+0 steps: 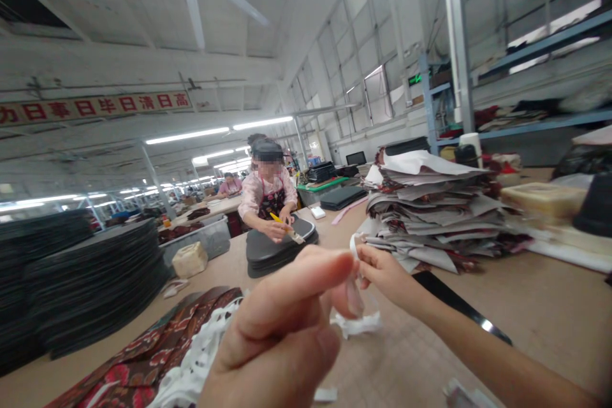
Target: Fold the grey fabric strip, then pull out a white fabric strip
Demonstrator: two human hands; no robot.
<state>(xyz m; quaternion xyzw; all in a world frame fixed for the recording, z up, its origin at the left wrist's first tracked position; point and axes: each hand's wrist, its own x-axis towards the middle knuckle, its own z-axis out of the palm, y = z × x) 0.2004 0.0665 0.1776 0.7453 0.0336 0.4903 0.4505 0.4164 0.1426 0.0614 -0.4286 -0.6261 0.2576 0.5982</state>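
Both hands meet over the table (549,306), pinching the same thin white strip (356,322) between them. The left hand (282,331) fills the near foreground, its thumb and forefinger pressed together on the strip, while the right hand (382,274) reaches in from the right and nips the upper end with its fingertips. The strip is pale, narrow and limp (paper or tape, too blurred to tell), running up between the two pinches and hanging below them in a crumpled loop just above the tabletop. Just left of and below the left hand lies a tangle of white strips (196,363) on red patterned fabric (143,357). Beyond the right hand rises a stack of grey and patterned sheets (430,210), and a dark flat bar (459,309) lies on the table under the right forearm. Further off, past both hands, another person (268,197) works with a yellow-handled tool (287,227) on dark padded pieces (277,248)
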